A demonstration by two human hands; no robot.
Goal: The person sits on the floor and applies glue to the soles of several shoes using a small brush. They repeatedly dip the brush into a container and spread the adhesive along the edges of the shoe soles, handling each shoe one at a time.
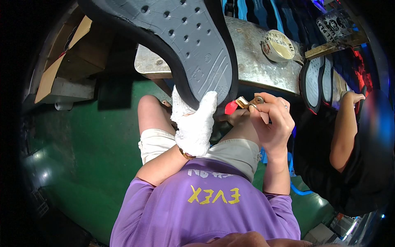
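A large grey shoe sole (pixel 199 53) with a black rim and rows of small holes reaches from the top of the view toward me. My left hand (pixel 195 123), in a white knitted glove, grips its near end, the thumb on the grey face and the other fingers behind. Just right of that end, my bare right hand (pixel 273 117) pinches a brass-coloured metal spring clip (pixel 251 102) between thumb and fingers. A small red piece (pixel 231 108) shows at the clip's jaws, beside the black rim. Whether it touches the sole I cannot tell.
A worn metal-topped bench (pixel 255 72) stands ahead, with a round lidded tub (pixel 279 46) on it. More grey soles (pixel 314 82) stand at the right, near a co-worker's bare arm (pixel 345 127). An open cardboard box (pixel 68 61) is at the left, above the green floor (pixel 86 156).
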